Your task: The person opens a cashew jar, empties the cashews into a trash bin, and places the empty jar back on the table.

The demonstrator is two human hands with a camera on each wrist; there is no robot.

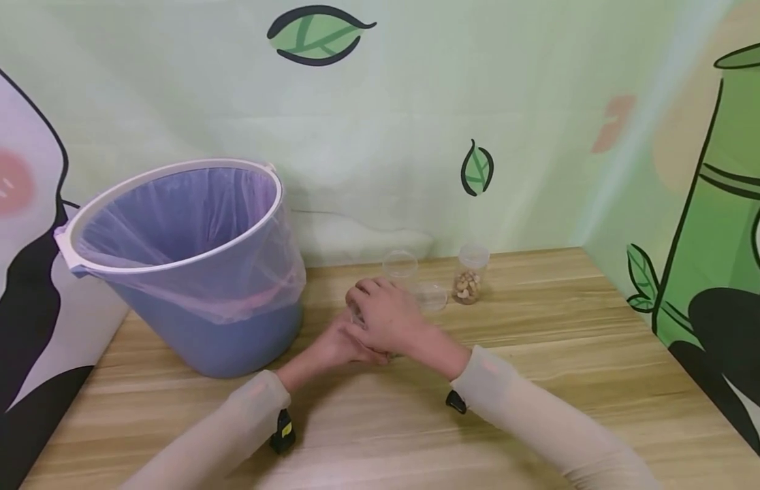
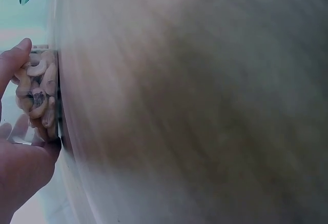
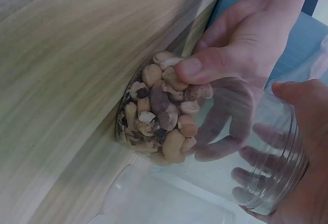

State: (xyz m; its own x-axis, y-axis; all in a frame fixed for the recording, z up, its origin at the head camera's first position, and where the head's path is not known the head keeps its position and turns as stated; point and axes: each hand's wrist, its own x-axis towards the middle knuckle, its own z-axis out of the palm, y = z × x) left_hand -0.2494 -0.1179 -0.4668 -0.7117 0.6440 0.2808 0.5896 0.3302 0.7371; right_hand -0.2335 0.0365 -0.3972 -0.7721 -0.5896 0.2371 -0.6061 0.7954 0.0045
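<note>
While pale sleeves (image 1: pixel 539 408) fill the near edge of the head view, small black devices (image 1: pixel 284 433) show at both wrists, the left one with a yellow mark. Beyond the cuffs, left hand (image 1: pixel 337 344) and right hand (image 1: pixel 385 312) meet on one clear jar (image 3: pixel 220 172), above the counter (image 1: pixel 380 422) and right of the bin. Left fingers grasp the jar's lower part: thumb across the near wall, other fingers visible through the plastic behind. Right fingers are curled round the threaded top end, grasping it too. Palm covers the mouth; can't tell if a lid is on. Cashew-like nuts (image 3: pixel 159 116), some with dark bits, are gathered at the jar's base end. Jar base is at or just above the counter; contact unclear.

Blue bin (image 1: pixel 233 350) stands on the counter to the person's left, white rim (image 1: pixel 165 265), translucent liner (image 1: pixel 257 296) folded over the outside. Just past the hands, clear empty-looking container (image 1: pixel 400 263), partly hidden by the right hand, round top showing. Clear round lid-like piece (image 1: pixel 432 297) lies beside it. Farther right, second jar (image 1: pixel 474 271) upright, pale top, nuts in its lower part. At the back, light green backdrop (image 1: pixel 386 136) with leaf prints; bamboo print (image 1: pixel 717 252) at right.
</note>
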